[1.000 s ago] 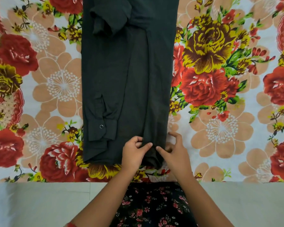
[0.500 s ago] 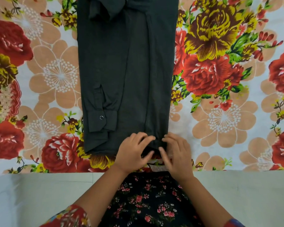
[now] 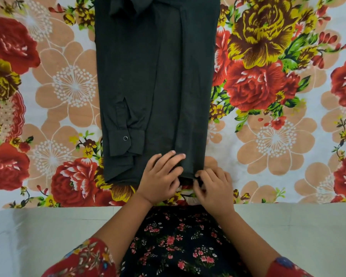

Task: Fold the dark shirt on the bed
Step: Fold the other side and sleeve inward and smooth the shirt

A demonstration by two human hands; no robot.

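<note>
The dark shirt [image 3: 148, 80] lies as a long narrow strip on the flowered bed sheet [image 3: 268, 136], both sides folded in. A sleeve cuff with a silver snap [image 3: 125, 138] rests on its lower left part. My left hand [image 3: 160, 177] lies flat on the shirt's near hem, fingers spread and pressing the cloth. My right hand [image 3: 213, 187] is at the hem's right corner, thumb and fingers pinching the dark edge. The shirt's far end runs out of view at the top.
The bed's near edge runs across at about three quarters down, with pale floor [image 3: 48, 236] below it. My dark flowered garment [image 3: 178, 246] fills the bottom middle. Flowered sheet spreads on both sides of the shirt.
My left hand went from pinching the hem to lying flat on it. My right hand shifted a little to the right corner. The view tilted down slightly.
</note>
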